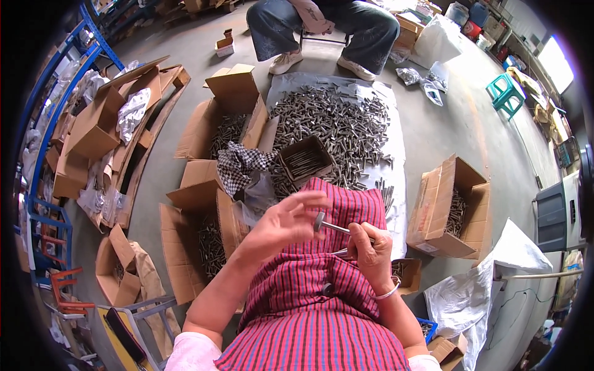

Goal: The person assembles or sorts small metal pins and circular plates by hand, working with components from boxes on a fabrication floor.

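While gripping a metal bolt by its shank over the striped lap, right hand clenching around more bolts as ready stock; left hand loosely curled, fingertips touching the bolt head, seemingly for turning. Beyond, lying within reach: small dark box, bolt pile on grey sheet, 1 open carton alongside.

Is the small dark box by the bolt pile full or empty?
Partly filled. The small dark box sits open-topped beside the bolt pile, with bolts lying across its bottom, below the rim.
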